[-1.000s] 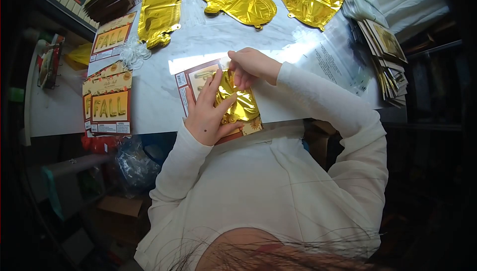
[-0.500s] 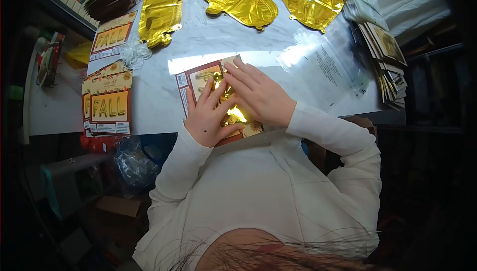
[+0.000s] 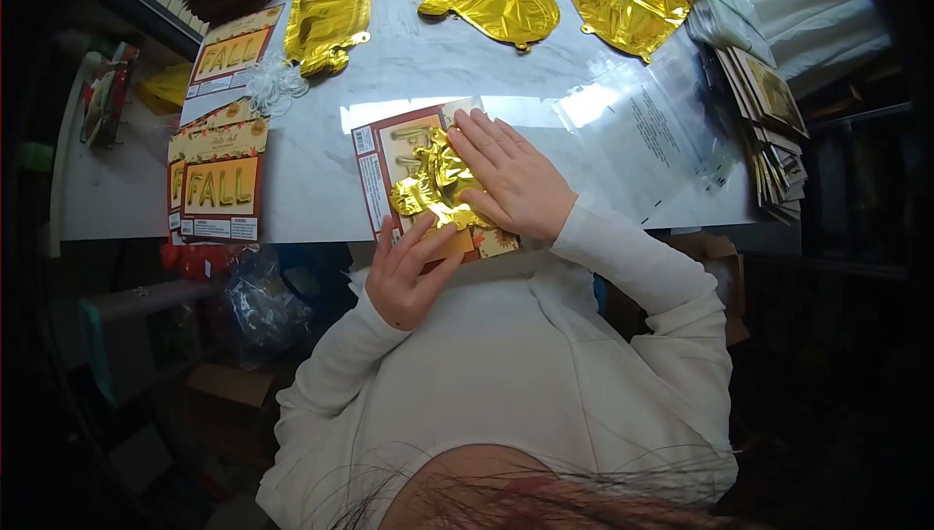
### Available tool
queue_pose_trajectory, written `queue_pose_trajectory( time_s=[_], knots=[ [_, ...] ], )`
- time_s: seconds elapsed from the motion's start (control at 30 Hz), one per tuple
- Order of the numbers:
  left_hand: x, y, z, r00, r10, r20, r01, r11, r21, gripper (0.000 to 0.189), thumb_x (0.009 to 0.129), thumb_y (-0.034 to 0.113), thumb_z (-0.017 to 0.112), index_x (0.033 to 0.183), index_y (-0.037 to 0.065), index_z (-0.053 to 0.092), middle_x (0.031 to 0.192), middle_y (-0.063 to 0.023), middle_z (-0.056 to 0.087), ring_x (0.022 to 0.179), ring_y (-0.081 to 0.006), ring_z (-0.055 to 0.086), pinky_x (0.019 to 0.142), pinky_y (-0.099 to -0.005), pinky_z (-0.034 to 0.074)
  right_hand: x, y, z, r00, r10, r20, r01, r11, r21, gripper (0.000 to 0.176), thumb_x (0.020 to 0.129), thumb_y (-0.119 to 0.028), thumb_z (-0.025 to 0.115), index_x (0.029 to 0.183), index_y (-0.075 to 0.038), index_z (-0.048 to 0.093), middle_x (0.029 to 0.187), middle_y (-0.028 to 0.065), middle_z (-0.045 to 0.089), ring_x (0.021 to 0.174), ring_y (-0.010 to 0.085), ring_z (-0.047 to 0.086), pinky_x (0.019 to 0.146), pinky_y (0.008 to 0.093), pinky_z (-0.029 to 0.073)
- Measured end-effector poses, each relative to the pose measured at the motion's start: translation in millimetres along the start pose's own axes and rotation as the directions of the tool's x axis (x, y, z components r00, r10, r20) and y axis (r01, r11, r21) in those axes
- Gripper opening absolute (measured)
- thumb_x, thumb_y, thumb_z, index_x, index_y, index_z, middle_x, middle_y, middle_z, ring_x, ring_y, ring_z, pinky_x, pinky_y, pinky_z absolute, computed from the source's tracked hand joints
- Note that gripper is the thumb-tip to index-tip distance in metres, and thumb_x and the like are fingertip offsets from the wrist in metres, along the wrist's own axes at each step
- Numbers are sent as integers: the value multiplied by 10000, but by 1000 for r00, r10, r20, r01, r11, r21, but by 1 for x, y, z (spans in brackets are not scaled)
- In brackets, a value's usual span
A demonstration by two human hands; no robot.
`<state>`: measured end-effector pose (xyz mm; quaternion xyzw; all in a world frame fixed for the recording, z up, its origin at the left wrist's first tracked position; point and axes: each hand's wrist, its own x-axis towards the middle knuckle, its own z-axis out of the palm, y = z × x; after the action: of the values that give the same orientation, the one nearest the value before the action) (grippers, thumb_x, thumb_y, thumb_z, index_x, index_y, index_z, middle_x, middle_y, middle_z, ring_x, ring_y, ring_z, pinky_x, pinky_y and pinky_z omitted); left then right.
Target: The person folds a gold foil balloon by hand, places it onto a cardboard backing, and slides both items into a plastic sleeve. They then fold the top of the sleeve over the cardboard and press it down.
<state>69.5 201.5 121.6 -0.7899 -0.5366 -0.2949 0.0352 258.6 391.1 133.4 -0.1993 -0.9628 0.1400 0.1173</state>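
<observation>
A crumpled gold foil balloon [image 3: 418, 192] lies bunched on a printed "FALL" card [image 3: 374, 182] at the table's front edge. My right hand [image 3: 520, 180] rests flat across the right side of the foil, fingers stretched toward the card's far corner. Below the foil, my left hand [image 3: 411, 272] is open, its fingertips at the near edge of the card and its thumb apart. Part of the foil is hidden under my right hand.
Flat gold foil balloons [image 3: 486, 0] line the back of the table. On the left are more FALL cards [image 3: 219, 185] and a pile of clear rings or ribbon [image 3: 275, 81]. Clear printed bags [image 3: 647, 131] lie to the right, beside a stack of cards [image 3: 764, 131].
My left hand has drawn back off the foil toward my body, uncovering more of it. My right hand stays on the foil. The whole view has shifted slightly.
</observation>
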Motion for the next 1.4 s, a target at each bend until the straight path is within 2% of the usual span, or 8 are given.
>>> queue_pose_trajectory(
  time_s=[0.1,0.33,0.47,0.6,0.7,0.8,0.97,1.4],
  knots=[
    [-1,-9,8,996,32,-84,-50,974,-222,296,831,-20,731,1120,10,791,1307,-151,715,1253,-332,694,1092,-564,531,-1,1,3,1000,-1,-24,1,1000,-4,752,1054,-393,550,1634,26,317,1722,230,273,1604,392,251,1311,487,205],
    [-16,7,-11,997,45,-68,-64,953,-295,305,817,-79,752,1117,-28,778,1179,-164,764,1184,-326,735,1158,-555,471,0,1,4,999,-4,-34,4,1000,-2,729,1056,-372,544,1621,38,333,1714,235,288,1598,395,259,1310,483,205],
    [-24,22,-93,971,212,112,-162,925,-343,266,806,17,752,1067,-22,786,1178,-176,761,1114,-318,762,997,-501,615,0,2,5,1000,2,-30,-3,1000,-19,730,1060,-380,537,1621,39,331,1716,234,285,1600,395,255,1312,476,202],
    [-82,4,-145,906,115,-408,-251,921,-298,146,949,41,722,1034,-75,695,1094,-163,716,997,-343,769,859,-444,670,0,0,4,1000,3,-30,-4,1000,-31,734,1062,-388,534,1625,35,327,1717,234,281,1604,394,249,1313,474,200],
    [-93,-16,-142,654,315,-688,-135,943,304,144,1013,47,691,1003,-87,642,1084,-204,655,917,-336,763,789,-415,686,0,-1,4,999,7,-35,-8,999,-35,752,1058,-404,544,1629,31,322,1716,234,286,1606,391,246,1311,471,206],
    [-75,-30,-120,700,369,-612,215,707,673,105,1001,10,702,1020,-82,655,1119,-206,637,888,-338,756,813,-426,690,0,-1,3,999,5,-44,-7,999,-40,785,1047,-436,565,1631,28,319,1712,236,293,1607,392,246,1309,470,216],
    [25,-49,-37,879,48,-475,-14,997,76,217,875,-68,744,1079,-5,784,1140,-129,768,1014,-301,768,947,-475,641,0,0,4,998,-3,-55,1,999,-41,841,1024,-482,595,1631,29,317,1700,238,314,1598,396,265,1306,475,225],
    [48,-3,-11,995,68,73,-52,980,-194,590,837,99,817,1402,43,656,1493,-155,613,1370,-330,614,1144,-501,484,0,1,0,997,-27,-67,26,1000,-8,721,1059,-342,547,1619,53,322,1699,240,314,1587,392,291,1297,490,248]
  ],
)
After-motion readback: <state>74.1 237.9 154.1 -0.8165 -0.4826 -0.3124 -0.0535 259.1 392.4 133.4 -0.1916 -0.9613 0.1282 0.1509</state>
